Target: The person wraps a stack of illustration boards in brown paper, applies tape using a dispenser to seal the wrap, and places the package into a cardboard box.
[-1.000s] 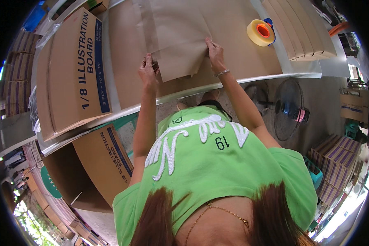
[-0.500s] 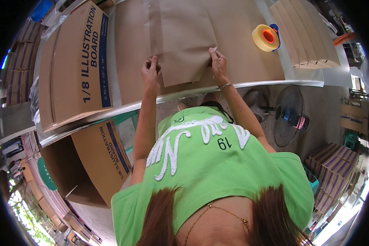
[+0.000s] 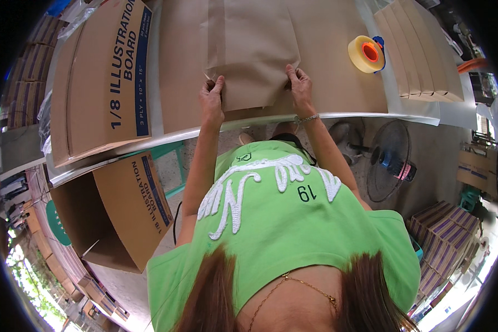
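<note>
A sheet of brown kraft paper [image 3: 254, 61] lies over a wider flat brown sheet [image 3: 348, 91] on the table. Its near part bulges slightly, and a folded strip runs along its left side. My left hand [image 3: 212, 102] is closed at the paper's near left edge, thumb pointing away from me and fingers curled under. At the near right edge, my right hand [image 3: 300, 88] pinches the paper between thumb and fingers. A roll of clear tape [image 3: 365, 54] with an orange core and a blue part lies to the right of my right hand.
A large closed carton [image 3: 94, 94] stands on the table at left. An open carton [image 3: 130, 205] sits below the table edge. Folded brown paper or board pieces [image 3: 412, 52] are stacked at right. A fan [image 3: 390, 160] stands on the floor at right.
My left fingers have curled in at the paper's left edge, and a small corner now sticks up there. Both hands sit slightly farther right in the picture, which has itself shifted a little.
</note>
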Demonstrator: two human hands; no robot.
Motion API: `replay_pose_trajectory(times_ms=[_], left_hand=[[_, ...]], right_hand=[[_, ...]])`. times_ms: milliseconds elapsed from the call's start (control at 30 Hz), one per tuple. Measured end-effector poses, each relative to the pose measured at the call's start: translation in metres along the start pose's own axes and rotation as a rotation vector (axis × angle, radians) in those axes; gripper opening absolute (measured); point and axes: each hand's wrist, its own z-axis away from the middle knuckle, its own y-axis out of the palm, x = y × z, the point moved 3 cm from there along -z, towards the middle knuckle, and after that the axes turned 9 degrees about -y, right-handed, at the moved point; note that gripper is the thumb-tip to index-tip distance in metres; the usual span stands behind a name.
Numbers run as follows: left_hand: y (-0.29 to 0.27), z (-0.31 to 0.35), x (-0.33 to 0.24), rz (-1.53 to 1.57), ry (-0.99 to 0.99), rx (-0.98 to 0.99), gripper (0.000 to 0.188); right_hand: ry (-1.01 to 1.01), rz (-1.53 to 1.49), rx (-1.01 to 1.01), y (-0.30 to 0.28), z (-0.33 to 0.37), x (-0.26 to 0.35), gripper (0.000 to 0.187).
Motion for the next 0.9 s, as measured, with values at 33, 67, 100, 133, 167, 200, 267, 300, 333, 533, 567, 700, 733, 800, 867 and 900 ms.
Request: replay_pose_trajectory(times_ms=[33,67,100,133,167,200,267,300,333,533,567,700,733,800,867,900], left_hand=[[-0.006,-0.002,0.003,0.029,-0.029,0.003,0.028],[-0.009,-0.003,0.005,0.057,-0.062,0.011,0.029],[0.002,0.002,0.001,-0.003,-0.08,0.026,0.029],[0.013,0.011,0.0,-0.063,-0.098,0.041,0.03],[0.013,0.019,-0.004,-0.122,-0.106,0.031,0.03],[0.009,0.017,0.001,-0.109,-0.097,0.04,0.031],[0.004,0.017,0.011,-0.082,-0.08,0.064,0.033],[0.003,0.017,0.011,-0.068,-0.074,0.052,0.031],[0.003,0.018,0.011,-0.055,-0.068,0.041,0.029],[0.005,0.022,0.007,-0.137,-0.082,0.131,0.031],[0.002,0.024,0.006,-0.164,-0.091,0.152,0.032],[-0.002,0.027,0.011,-0.132,-0.152,0.124,0.034],[-0.004,0.027,0.011,-0.148,-0.136,0.124,0.034],[-0.003,0.027,0.009,-0.209,-0.125,0.146,0.036],[-0.002,0.03,0.007,-0.295,-0.136,0.174,0.037],[-0.001,0.035,0.008,-0.253,-0.163,0.178,0.039]], right_hand=[[0.008,-0.013,-0.001,0.005,0.003,0.001,0.032],[0.015,-0.024,-0.006,0.008,0.006,0.004,0.033],[-0.009,0.005,-0.017,-0.003,-0.001,-0.004,0.033],[-0.033,0.034,-0.029,-0.014,-0.008,-0.01,0.032],[-0.049,0.054,-0.017,-0.009,-0.008,-0.007,0.032],[-0.052,0.024,-0.014,-0.005,-0.005,-0.006,0.033],[-0.059,-0.03,-0.011,0.0,0.003,0.0,0.033],[-0.014,-0.014,0.008,0.001,0.008,-0.001,0.033],[0.031,0.003,0.027,0.003,0.013,-0.001,0.033],[0.025,0.098,0.064,-0.01,0.008,-0.003,0.031],[0.043,0.09,0.066,-0.007,0.01,0.001,0.03],[0.055,0.091,0.14,0.002,0.023,0.014,0.028],[0.061,0.091,0.144,0.003,0.023,0.012,0.027],[0.045,0.09,0.123,-0.001,0.021,0.006,0.027],[0.008,0.086,0.089,-0.002,0.02,0.004,0.028],[0.0,0.056,0.096,-0.002,0.021,0.004,0.029]])
